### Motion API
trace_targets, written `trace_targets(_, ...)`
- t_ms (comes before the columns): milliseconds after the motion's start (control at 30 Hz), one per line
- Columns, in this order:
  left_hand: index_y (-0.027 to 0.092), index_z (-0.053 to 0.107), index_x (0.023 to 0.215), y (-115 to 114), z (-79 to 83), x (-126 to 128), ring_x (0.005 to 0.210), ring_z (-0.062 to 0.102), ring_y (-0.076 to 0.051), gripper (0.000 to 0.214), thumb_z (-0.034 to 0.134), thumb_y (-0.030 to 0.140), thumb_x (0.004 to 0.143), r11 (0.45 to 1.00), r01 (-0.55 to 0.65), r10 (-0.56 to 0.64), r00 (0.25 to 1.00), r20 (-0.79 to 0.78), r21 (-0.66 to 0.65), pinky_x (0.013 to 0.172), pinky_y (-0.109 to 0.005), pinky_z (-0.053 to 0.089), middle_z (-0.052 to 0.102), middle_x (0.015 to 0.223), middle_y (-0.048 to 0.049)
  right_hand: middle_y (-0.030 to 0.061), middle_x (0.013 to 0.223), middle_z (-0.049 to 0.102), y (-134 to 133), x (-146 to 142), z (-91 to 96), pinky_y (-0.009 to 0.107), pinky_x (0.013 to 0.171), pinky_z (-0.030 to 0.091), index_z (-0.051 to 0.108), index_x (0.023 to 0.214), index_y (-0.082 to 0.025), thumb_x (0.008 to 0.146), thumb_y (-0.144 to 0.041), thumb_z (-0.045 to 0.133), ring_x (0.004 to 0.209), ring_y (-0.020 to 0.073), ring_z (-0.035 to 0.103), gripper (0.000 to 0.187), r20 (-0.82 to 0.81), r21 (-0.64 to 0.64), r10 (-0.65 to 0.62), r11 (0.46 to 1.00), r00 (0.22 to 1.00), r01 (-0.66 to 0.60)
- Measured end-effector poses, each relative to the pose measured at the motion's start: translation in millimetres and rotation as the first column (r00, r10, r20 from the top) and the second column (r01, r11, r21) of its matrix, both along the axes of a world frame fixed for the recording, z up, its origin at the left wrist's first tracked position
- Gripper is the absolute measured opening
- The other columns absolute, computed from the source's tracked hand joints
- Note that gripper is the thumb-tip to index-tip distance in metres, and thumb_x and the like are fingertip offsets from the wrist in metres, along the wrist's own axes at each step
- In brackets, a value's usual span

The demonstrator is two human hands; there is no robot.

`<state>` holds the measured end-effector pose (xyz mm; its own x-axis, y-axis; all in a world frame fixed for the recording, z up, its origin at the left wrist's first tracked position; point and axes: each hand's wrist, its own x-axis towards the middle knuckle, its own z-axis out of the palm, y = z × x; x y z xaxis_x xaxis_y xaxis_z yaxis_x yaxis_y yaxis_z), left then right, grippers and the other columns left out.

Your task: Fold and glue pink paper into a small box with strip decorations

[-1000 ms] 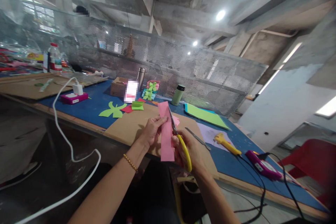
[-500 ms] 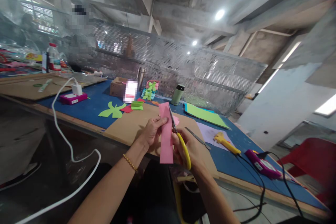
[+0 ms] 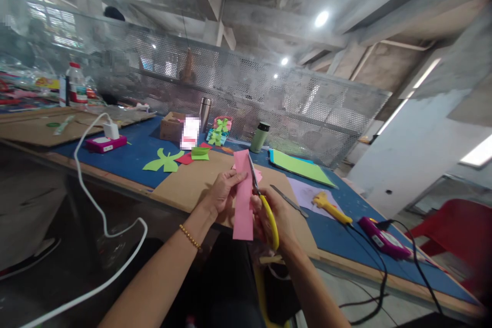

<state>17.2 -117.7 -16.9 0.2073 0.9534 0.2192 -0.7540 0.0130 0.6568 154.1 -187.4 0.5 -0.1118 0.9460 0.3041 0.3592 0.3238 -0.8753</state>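
My left hand pinches a long pink paper strip, thumb across its front. The strip stands nearly upright above the table's front edge. In my right hand are yellow-handled scissors, their blades pointing up along the strip's right edge near its top. Whether the blades are parted is hard to make out. Behind the strip, more pink paper lies on a brown cardboard sheet. To the right of my right hand rests a grey, blade-like tool.
A yellow glue gun lies on purple paper, its black cord trailing off the front edge. Green sheets, a green bottle, and a cardboard box stand farther back. Green paper leaves and a purple power strip lie left.
Both hands, the strip and the scissors keep nearly the same positions. The scissors' blades and handles have shifted very slightly; the whole view has moved a little.
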Motion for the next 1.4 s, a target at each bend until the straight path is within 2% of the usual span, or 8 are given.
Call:
trace_targets(167, 0.01, 0.073, 0.071, -1, -0.3, 0, 0.055, 0.058, -0.01, 0.036, 0.093, 0.033, 0.054, 1.0, 0.024, -0.024, 1.0, -0.009, -0.005, 0.055, -0.021, 0.046, 0.069, 0.063, -0.0027, -0.0074, 0.054, 0.049, 5, 2, -5.7, 0.018, 0.034, 0.033, 0.06, 0.096, -0.019, 0.081, -0.057, 0.065, 0.037, 0.008, 0.043, 0.042, -0.024, 0.041, 0.0, 0.999, 1.0, 0.001)
trace_targets(333, 0.01, 0.074, 0.074, -1, -2.5, 0, 0.059, 0.06, -0.01, 0.033, 0.092, 0.033, 0.058, 0.998, 0.066, -0.065, 0.997, -0.032, 0.022, 0.059, -0.022, 0.047, 0.07, 0.068, -0.0039, -0.0095, 0.051, 0.048, 6, 0, -5.5, 0.018, 0.032, 0.032, 0.058, 0.1, -0.02, 0.08, -0.06, 0.066, 0.033, 0.0073, 0.04, 0.045, -0.101, -0.031, 0.018, 0.999, 0.995, -0.022)
trace_targets(667, 0.01, 0.074, 0.075, -4, 1.2, 0, 0.058, 0.059, -0.01, 0.033, 0.091, 0.034, 0.059, 0.994, 0.101, -0.099, 0.993, -0.061, 0.03, 0.059, -0.022, 0.046, 0.07, 0.068, -0.004, -0.0051, 0.054, 0.051, -6, -5, 6.6, 0.019, 0.034, 0.036, 0.059, 0.086, -0.02, 0.081, -0.064, 0.06, 0.039, 0.0089, 0.044, 0.044, 0.01, 0.084, -0.062, 0.995, 0.998, 0.06)
trace_targets(900, 0.009, 0.075, 0.076, -4, -0.4, 1, 0.061, 0.061, -0.01, 0.034, 0.092, 0.032, 0.057, 0.995, 0.098, -0.097, 0.994, -0.052, 0.026, 0.061, -0.022, 0.048, 0.071, 0.07, -0.0044, -0.0073, 0.055, 0.047, 3, 0, -6.6, 0.02, 0.034, 0.033, 0.059, 0.099, -0.021, 0.085, -0.056, 0.06, 0.037, 0.0093, 0.041, 0.038, -0.056, 0.014, -0.016, 1.0, 0.998, 0.017)
trace_targets(1000, 0.009, 0.076, 0.079, -3, -2.2, 1, 0.06, 0.061, -0.009, 0.033, 0.091, 0.031, 0.06, 0.994, 0.106, -0.104, 0.992, -0.065, 0.027, 0.061, -0.021, 0.048, 0.072, 0.072, -0.0047, -0.005, 0.059, 0.052, 5, 1, -3.5, 0.02, 0.04, 0.036, 0.059, 0.093, -0.02, 0.084, -0.055, 0.062, 0.044, 0.0099, 0.045, 0.036, -0.012, 0.072, -0.047, 0.996, 0.999, 0.048)
trace_targets(1100, 0.008, 0.076, 0.084, -2, -3.7, 2, 0.062, 0.062, -0.01, 0.035, 0.09, 0.032, 0.062, 0.991, 0.123, -0.119, 0.99, -0.071, 0.045, 0.064, -0.021, 0.049, 0.073, 0.075, -0.0054, -0.0034, 0.062, 0.054, 3, 0, 2.4, 0.02, 0.043, 0.037, 0.06, 0.087, -0.019, 0.083, -0.057, 0.062, 0.049, 0.0103, 0.046, 0.038, 0.012, 0.125, -0.086, 0.989, 0.996, 0.084)
trace_targets(1300, 0.009, 0.076, 0.082, -2, -4.0, 2, 0.064, 0.063, -0.011, 0.036, 0.091, 0.031, 0.059, 0.991, 0.129, -0.126, 0.989, -0.077, 0.031, 0.066, -0.022, 0.05, 0.073, 0.076, -0.0055, -0.0061, 0.056, 0.048, 5, -3, -2.3, 0.02, 0.039, 0.034, 0.059, 0.09, -0.019, 0.081, -0.064, 0.061, 0.043, 0.0093, 0.042, 0.046, -0.054, 0.086, -0.057, 0.994, 0.997, 0.062)
trace_targets(1400, 0.009, 0.076, 0.081, 1, -5.1, 3, 0.062, 0.061, -0.011, 0.038, 0.092, 0.032, 0.056, 0.996, 0.085, -0.082, 0.992, -0.096, 0.022, 0.063, -0.023, 0.048, 0.072, 0.074, -0.0051, -0.0047, 0.058, 0.051, 11, 2, -4.4, 0.02, 0.04, 0.036, 0.06, 0.091, -0.02, 0.081, -0.066, 0.06, 0.045, 0.0096, 0.045, 0.048, -0.067, 0.122, -0.131, 0.983, 0.989, 0.139)
